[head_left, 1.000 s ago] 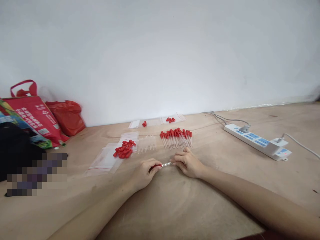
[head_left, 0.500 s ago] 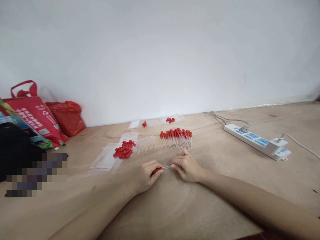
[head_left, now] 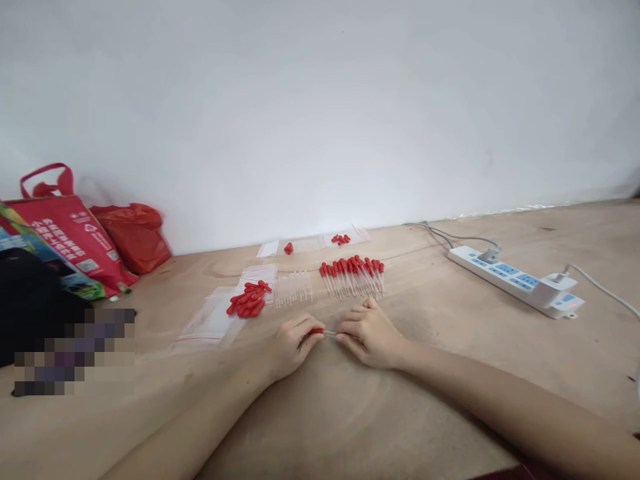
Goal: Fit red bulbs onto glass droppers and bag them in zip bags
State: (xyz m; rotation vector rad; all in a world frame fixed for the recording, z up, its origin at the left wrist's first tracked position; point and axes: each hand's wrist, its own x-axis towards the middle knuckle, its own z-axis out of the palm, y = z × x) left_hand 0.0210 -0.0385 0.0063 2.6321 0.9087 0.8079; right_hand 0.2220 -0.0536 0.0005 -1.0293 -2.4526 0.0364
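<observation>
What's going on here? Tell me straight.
The person's left hand pinches a red bulb, and the right hand holds a thin clear tube lined up with it. Beyond them on the wooden table, red-topped tubes lie in a row. To their left are bare clear tubes, then loose red bulbs on plastic bags.

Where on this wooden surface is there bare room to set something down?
Bare wood shows between the left forearm and right forearm, between the right forearm and the power strip, and between that strip and the red-topped droppers. It's crowded left of the droppers, with clear tubes, loose red bulbs and plastic bags.
</observation>
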